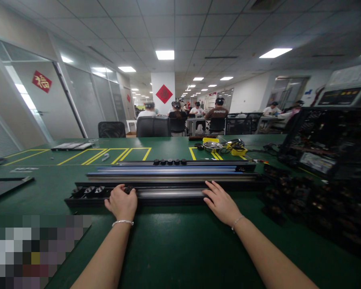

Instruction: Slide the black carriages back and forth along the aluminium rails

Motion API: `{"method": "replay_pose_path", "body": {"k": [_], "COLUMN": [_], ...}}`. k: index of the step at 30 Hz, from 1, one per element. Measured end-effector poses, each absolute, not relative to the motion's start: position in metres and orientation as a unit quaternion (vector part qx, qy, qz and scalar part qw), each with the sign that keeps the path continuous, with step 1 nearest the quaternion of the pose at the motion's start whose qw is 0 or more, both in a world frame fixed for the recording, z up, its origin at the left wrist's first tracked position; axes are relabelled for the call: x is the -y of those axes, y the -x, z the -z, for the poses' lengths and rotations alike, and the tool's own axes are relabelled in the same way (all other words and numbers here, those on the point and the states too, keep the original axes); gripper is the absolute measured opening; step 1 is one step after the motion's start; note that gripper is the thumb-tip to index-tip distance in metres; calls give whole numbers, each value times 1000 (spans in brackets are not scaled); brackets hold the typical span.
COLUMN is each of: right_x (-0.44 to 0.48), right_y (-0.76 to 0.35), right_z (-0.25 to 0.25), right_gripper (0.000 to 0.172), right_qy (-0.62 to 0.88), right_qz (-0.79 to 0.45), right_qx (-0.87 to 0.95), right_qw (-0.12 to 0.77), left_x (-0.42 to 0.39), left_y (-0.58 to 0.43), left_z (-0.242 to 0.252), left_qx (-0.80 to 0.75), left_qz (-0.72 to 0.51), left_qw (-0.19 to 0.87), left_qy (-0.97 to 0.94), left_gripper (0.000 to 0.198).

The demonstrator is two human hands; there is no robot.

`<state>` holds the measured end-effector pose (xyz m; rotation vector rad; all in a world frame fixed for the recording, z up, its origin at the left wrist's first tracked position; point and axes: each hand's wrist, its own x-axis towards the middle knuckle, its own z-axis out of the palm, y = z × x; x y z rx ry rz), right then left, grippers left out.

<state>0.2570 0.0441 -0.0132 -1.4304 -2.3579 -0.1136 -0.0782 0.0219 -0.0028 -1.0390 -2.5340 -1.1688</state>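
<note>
A long black channel with a silvery inner surface (171, 194) lies crosswise on the green table in front of me. Several small black round parts (89, 191) sit in a row at its left end. My left hand (122, 202) is closed around another black part (128, 189) in the channel, mostly hidden by the fingers. My right hand (222, 202) lies over the channel's right half, its fingers stretched out and touching the edge. Behind it lie a blue-edged rail (165, 171) and a further rail with several black round parts (169, 162) on it.
A dark heap of black parts (307, 200) spreads at the right, before an open computer case (327, 140). Farther back are a metal bowl (213, 146), cables and yellow holders (237, 150). A flat black panel (6, 186) lies left. Several people sit at distant tables.
</note>
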Motion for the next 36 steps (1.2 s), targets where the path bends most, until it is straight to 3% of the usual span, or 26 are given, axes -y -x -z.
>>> {"method": "replay_pose_path", "body": {"k": [36], "right_x": [-45], "right_y": [-257], "right_z": [14], "right_gripper": [38], "right_qy": [509], "right_qz": [42], "right_qx": [839], "right_qw": [190], "left_x": [-23], "left_y": [73], "left_z": [3], "left_qx": [814], "left_qz": [387], "left_qw": [107], "left_qy": [419], "left_gripper": [33]}}
